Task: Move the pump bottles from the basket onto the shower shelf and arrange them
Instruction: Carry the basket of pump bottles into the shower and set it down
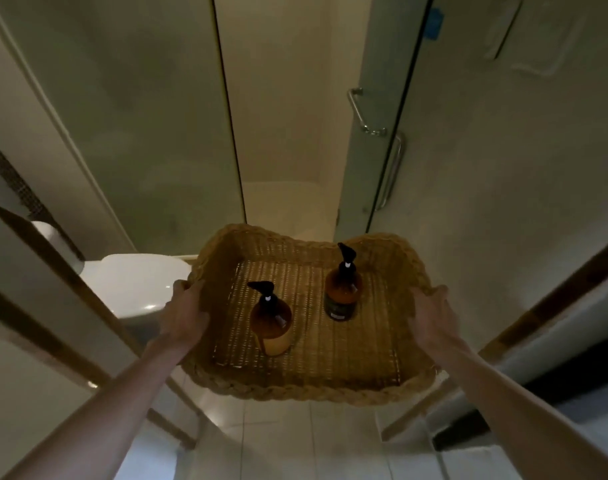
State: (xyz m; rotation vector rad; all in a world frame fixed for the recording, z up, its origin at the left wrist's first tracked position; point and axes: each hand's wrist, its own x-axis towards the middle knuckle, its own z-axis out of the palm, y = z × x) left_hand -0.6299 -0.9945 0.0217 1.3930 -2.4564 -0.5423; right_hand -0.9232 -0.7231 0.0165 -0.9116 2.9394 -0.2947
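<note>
At the left, a toilet (pixel 136 282) is seen beside the glass shower door (pixel 371 140). The basket (pixel 295 389) is carried in the air: its left rim is gripped by the left hand (pixel 184 315), fingers curled over the edge, and its right rim is clasped likewise by the right hand (pixel 434 318). Inside, two pump bottles stand upright and apart, the left bottle (pixel 271 323) nearer, the right bottle (pixel 342 292) farther. They are judged heavy, smooth and possibly breakable; each would best be taken round the body, not the pump. No shower shelf is visible.
</note>
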